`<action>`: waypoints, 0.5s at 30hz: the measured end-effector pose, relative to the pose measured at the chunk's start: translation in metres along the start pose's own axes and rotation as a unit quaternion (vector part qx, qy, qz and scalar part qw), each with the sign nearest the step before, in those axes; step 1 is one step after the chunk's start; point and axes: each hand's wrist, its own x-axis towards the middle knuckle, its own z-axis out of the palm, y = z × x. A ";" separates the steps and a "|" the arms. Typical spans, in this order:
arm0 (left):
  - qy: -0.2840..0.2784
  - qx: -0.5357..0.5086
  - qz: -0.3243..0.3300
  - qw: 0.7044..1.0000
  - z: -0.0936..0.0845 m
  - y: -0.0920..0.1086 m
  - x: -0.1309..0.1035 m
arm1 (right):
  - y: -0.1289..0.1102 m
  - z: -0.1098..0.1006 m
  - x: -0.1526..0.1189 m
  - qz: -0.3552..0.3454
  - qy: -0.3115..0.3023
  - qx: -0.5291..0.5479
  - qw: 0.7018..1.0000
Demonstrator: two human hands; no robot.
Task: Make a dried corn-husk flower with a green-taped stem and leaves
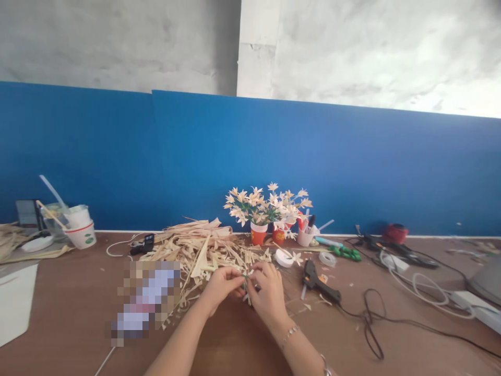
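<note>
Brown table (230,347); left hand (224,286) and right hand (270,293) pinch green strip (245,276); best kept taut, grips light and close.

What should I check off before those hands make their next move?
1. Both hands visible: ok, left hand and right hand are close together.
2. Small green piece at the fingertips: ok; how firmly it is pinched, cannot tell.
3. Glue gun nearby: ok, lying to the right of the right hand.
4. Glue gun hot: cannot tell.
5. Pale flowers standing in cups: ok, behind the hands.
6. Surface free of scraps: not ok, a heap of dry pale strips and loose bits lie around the hands.
</note>
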 end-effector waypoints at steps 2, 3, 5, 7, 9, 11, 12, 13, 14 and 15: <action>0.003 0.000 -0.009 1.000 -0.001 0.000 0.000 | -0.001 -0.001 0.000 0.000 -0.001 -0.004 1.000; 0.004 -0.001 -0.011 1.000 -0.001 0.000 0.000 | -0.001 -0.001 0.000 0.000 -0.002 -0.003 1.000; 0.004 -0.001 -0.009 1.000 -0.003 0.000 0.001 | -0.001 0.000 0.000 0.005 -0.003 0.004 1.000; 0.003 0.009 0.003 1.000 -0.005 0.000 0.001 | 0.000 0.003 -0.001 0.013 -0.004 0.027 1.000; 0.006 0.028 0.018 0.999 -0.008 0.001 0.002 | 0.002 0.007 -0.001 0.022 -0.004 0.073 0.997; 0.008 0.049 0.031 0.998 -0.010 0.001 0.003 | 0.004 0.010 -0.001 0.042 -0.016 0.135 0.990; 0.008 0.058 0.036 0.998 -0.011 0.002 0.003 | 0.004 0.011 -0.001 0.059 -0.028 0.167 0.984; 0.007 0.065 0.039 0.997 -0.012 0.002 0.003 | 0.004 0.012 0.000 0.080 -0.042 0.198 0.976; 0.005 0.069 0.041 0.997 -0.013 0.003 0.003 | 0.005 0.012 0.000 0.102 -0.058 0.227 0.967; 0.002 0.070 0.041 0.997 -0.014 0.003 0.003 | 0.005 0.012 0.000 0.122 -0.075 0.254 0.957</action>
